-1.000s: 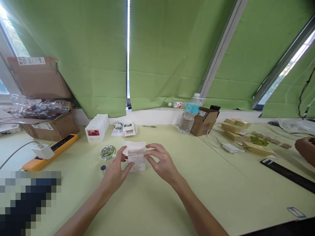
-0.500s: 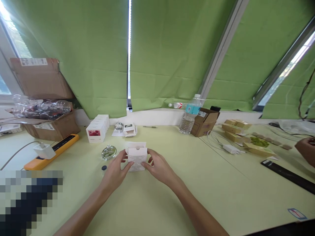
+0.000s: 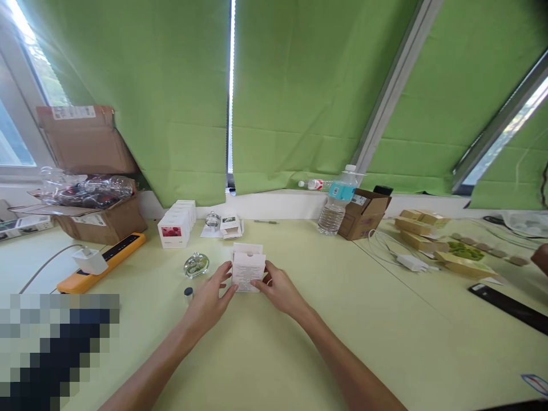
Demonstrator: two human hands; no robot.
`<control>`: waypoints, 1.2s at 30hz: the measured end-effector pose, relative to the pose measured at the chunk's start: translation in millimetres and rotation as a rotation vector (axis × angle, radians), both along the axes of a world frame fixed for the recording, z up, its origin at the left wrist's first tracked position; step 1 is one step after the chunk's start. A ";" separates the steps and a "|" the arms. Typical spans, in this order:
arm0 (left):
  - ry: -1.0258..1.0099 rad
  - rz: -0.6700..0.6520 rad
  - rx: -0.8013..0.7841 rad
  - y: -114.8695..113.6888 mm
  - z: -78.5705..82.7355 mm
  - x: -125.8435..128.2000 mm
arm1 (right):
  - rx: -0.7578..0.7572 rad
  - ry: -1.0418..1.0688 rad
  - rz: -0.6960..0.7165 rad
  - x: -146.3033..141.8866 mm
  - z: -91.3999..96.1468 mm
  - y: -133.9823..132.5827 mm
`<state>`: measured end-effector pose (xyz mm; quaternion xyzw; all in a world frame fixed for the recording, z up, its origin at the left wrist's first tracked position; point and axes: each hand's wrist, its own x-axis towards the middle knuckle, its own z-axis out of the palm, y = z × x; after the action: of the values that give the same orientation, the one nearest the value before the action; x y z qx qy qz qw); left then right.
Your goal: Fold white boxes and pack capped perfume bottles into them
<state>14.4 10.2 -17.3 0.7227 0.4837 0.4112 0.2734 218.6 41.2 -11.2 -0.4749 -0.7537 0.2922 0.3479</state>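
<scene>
A small white carton [image 3: 247, 269] with its top flap up stands on the pale green table [image 3: 274, 354]. My left hand [image 3: 209, 299] grips its left side with thumb and fingers. My right hand [image 3: 279, 290] holds its right side, fingers curled against it. Just left of my left hand lie a round glass bottle with green contents [image 3: 196, 265] and a small dark cap [image 3: 188, 293].
A row of white boxes [image 3: 175, 225] and a second glass bottle [image 3: 212, 220] sit behind. A yellow power strip [image 3: 105, 261] and cardboard boxes [image 3: 92, 214] are at left; a water bottle [image 3: 336, 205], cables, tan boxes [image 3: 423, 228] and another person's hand [image 3: 540, 258] at right.
My right hand slid down from the carton's top flap to its right side. The view shifted slightly right and up; the carton stays between both hands.
</scene>
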 end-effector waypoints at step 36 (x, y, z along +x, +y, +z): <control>0.593 0.330 0.105 4.4 19.0 -30.6 | 0.068 -0.080 -0.243 28.6 9.8 13.2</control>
<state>-16.2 14.6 1.7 0.7359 0.6306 0.2462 0.0133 247.2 54.4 -1.4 -0.5617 -0.7135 0.2029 0.3663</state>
